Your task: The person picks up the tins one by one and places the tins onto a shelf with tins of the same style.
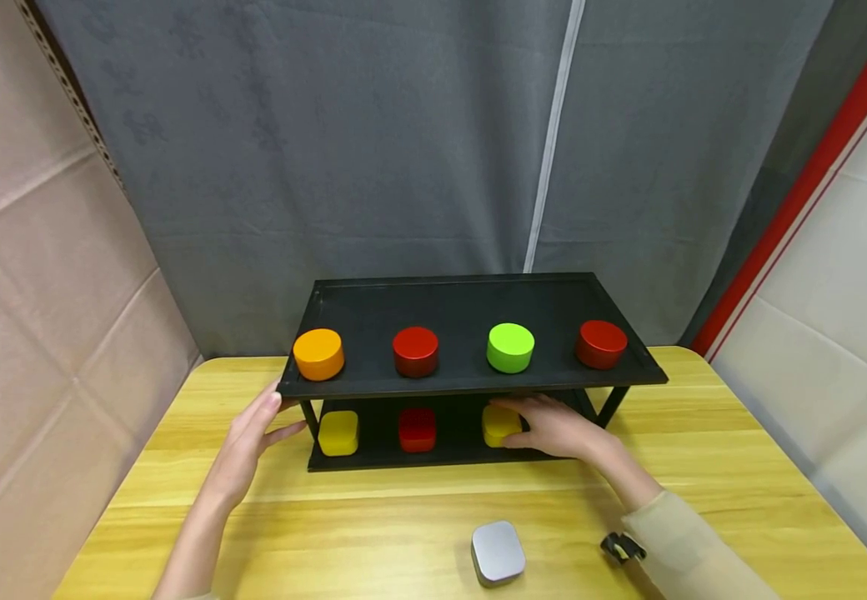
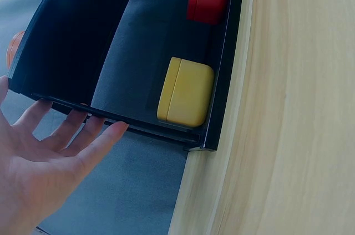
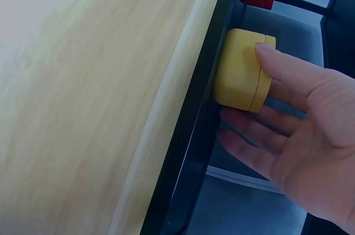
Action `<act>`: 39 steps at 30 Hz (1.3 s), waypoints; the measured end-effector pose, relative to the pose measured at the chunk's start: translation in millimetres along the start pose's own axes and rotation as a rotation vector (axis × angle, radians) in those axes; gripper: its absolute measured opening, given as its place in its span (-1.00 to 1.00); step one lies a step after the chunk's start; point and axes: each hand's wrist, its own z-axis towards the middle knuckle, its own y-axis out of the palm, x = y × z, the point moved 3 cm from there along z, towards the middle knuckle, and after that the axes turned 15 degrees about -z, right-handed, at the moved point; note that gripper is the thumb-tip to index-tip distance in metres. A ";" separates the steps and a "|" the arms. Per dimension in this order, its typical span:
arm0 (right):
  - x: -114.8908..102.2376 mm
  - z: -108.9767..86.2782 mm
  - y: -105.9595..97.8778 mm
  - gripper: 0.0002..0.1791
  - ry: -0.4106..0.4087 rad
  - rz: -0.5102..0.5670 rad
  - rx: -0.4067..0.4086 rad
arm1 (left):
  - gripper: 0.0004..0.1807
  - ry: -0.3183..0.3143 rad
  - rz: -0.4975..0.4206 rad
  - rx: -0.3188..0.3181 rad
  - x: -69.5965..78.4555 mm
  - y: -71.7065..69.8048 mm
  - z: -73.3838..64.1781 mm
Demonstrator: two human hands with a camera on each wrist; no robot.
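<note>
A black two-tier rack [image 1: 448, 304] stands on the wooden table. My right hand [image 1: 553, 427] reaches onto its lower tier and holds a yellow square tin [image 1: 498, 425]. In the right wrist view, the thumb lies on the lid edge of that yellow tin [image 3: 241, 71], with the fingers around its far side and below. At the rack's left end, my left hand [image 1: 242, 446] touches the frame with extended, lightly bent fingers; the left wrist view shows these fingers [image 2: 105, 141] along the side edge. Another yellow tin [image 1: 338, 433] and a red tin [image 1: 417, 430] sit on the lower tier.
Along the upper tier's front stand round tins: orange [image 1: 318, 355], red [image 1: 415, 352], green [image 1: 510, 347] and another red tin [image 1: 601, 344]. A silver square tin [image 1: 498, 552] lies on the table in front. Behind the rack hangs a grey curtain [image 1: 373, 150].
</note>
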 end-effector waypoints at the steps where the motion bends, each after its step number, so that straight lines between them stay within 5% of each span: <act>1: -0.2 -0.2 -0.1 -0.30 -0.002 -0.001 0.001 | -0.45 -0.001 0.001 0.000 0.1 0.1 0.1; 19: 7.3 -2.8 2.4 -0.12 -0.015 0.058 -0.007 | -0.44 -0.007 -0.008 0.000 -0.9 0.9 1.7; 39: -7.7 -37.9 -10.8 -0.20 -0.072 -0.011 0.279 | -0.44 0.011 -0.005 0.000 1.9 2.0 -1.3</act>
